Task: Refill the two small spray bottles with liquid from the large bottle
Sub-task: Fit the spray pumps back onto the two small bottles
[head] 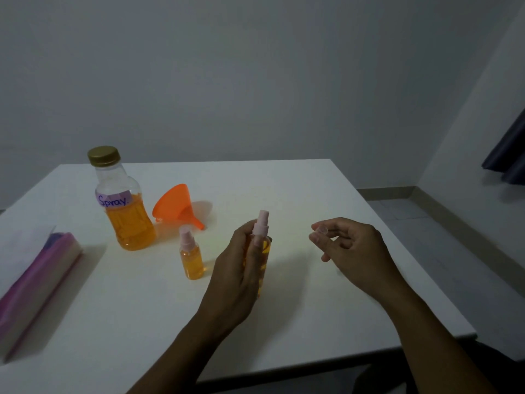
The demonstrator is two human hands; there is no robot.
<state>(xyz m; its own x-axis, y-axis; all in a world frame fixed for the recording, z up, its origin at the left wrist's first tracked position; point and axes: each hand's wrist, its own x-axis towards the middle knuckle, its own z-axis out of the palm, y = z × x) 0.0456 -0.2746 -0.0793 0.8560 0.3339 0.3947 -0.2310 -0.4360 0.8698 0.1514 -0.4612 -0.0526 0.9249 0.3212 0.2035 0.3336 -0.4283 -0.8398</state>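
The large bottle [125, 206], gold-capped and labelled "Spray", stands at the back left of the white table [298, 194], about half full of orange liquid. One small spray bottle [191, 258] with a pink sprayer stands upright in front of it, holding orange liquid. My left hand [241, 268] grips the second small spray bottle [262, 240] upright above the table, its pink sprayer showing over my fingers. My right hand [349, 248] hovers to the right and pinches a small clear cap [322, 230] between thumb and fingertips.
An orange funnel [176, 207] lies on its side behind the small bottles. A pink and purple packet [37, 285] lies at the table's left edge. The table's right edge drops to a tiled floor, and a dark curtain [508, 155] hangs at far right.
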